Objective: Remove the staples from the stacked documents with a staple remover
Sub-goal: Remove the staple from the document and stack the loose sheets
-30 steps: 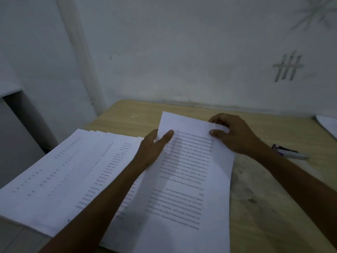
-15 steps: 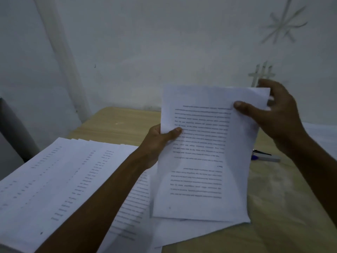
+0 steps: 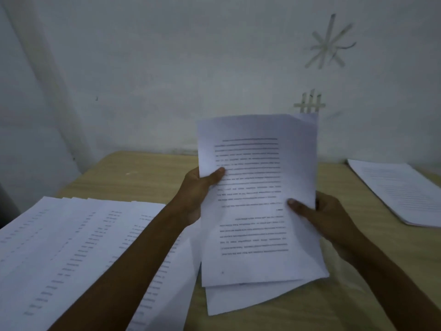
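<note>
While loose sheets [image 3: 71,247] are lying left and a stack [image 3: 401,192] right, the left hand [image 3: 196,194] and right hand [image 3: 330,219] are gripping a document [image 3: 257,187].

Wooden table [image 3: 148,173]: fanned printed sheets [image 3: 71,247] left, paper stack [image 3: 401,192] far right

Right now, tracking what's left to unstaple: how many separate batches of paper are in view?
4: held document, raised at centre; fanned spread, left; loose sheet, below the held one; stack, far right. Others may lie hidden.
</note>
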The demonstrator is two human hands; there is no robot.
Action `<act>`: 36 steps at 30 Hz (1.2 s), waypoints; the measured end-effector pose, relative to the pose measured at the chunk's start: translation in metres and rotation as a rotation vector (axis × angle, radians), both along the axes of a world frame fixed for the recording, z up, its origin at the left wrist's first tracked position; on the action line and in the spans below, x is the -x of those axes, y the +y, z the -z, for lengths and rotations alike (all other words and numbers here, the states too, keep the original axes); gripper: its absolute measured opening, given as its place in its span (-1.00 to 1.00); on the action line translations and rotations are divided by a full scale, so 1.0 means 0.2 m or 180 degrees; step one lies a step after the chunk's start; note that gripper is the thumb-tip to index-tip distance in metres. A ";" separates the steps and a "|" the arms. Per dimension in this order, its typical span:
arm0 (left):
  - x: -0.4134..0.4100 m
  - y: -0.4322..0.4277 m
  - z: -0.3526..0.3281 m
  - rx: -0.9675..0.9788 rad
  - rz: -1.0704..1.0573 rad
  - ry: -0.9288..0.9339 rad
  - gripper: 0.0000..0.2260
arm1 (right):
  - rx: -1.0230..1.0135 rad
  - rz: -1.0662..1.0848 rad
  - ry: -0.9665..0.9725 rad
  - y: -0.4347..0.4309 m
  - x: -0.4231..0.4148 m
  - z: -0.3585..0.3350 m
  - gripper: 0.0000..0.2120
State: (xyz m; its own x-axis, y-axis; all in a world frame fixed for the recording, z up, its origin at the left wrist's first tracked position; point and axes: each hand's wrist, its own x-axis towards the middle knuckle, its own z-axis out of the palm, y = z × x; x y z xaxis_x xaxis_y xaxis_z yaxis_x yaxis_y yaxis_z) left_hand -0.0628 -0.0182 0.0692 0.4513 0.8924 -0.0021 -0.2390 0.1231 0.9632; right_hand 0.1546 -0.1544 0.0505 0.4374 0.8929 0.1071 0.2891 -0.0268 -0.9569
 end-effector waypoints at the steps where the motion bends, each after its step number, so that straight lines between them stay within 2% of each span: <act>1: 0.00 0.01 0.02 0.0095 -0.0057 0.0033 -0.70 | 0.0211 -0.0019 -0.0112 0.00 0.00 0.05 -0.81; 4: 0.01 0.03 0.13 0.0383 -0.0284 0.0253 -0.73 | 0.0663 -0.0096 -0.0294 0.01 0.02 0.19 -0.81; 9: 0.03 0.02 0.33 0.0790 -0.0507 0.0662 -0.72 | 0.0994 0.0234 -0.1241 0.03 0.02 0.26 -0.78; 12: 0.02 0.00 0.41 0.0577 -0.0718 0.1059 -0.67 | 0.1073 0.0328 -0.1658 0.03 0.05 0.25 -0.77; 15: 0.00 -0.04 0.44 0.0142 -0.0876 0.1483 -0.59 | 0.1185 0.0307 -0.1688 0.03 0.06 0.23 -0.77; 17: -0.02 -0.08 0.44 -0.0021 -0.0878 0.1580 -0.57 | 0.1360 0.0197 -0.1532 0.04 0.06 0.21 -0.78; 20: -0.04 -0.11 0.45 -0.0188 -0.0945 0.1623 -0.58 | 0.1484 0.0140 -0.0965 0.05 0.05 0.19 -0.76; 25: -0.04 -0.15 0.43 -0.0335 -0.1018 0.1550 -0.66 | 0.1265 0.0138 0.0192 0.03 0.03 0.15 -0.47; 29: -0.03 -0.14 0.39 -0.0259 -0.1037 0.1314 -0.67 | 0.0947 -0.0229 0.0170 0.02 0.02 0.07 -0.57; 33: -0.03 -0.16 0.35 -0.0067 -0.0801 0.1249 -0.67 | 0.0705 -0.0600 0.1086 0.00 0.01 -0.01 -0.63; 36: -0.03 -0.16 0.33 0.0053 -0.0592 0.1166 -0.66 | 0.0633 -0.0890 0.1797 0.00 -0.01 -0.05 -0.56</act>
State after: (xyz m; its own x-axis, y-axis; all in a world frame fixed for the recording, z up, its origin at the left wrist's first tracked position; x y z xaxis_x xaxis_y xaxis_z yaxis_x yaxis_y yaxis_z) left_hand -0.0572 -0.0504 0.0041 0.2490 0.9571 -0.1479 0.0998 0.1265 0.9869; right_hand 0.1569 -0.1542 0.0612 0.1268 0.9601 -0.2494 -0.2340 -0.2154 -0.9481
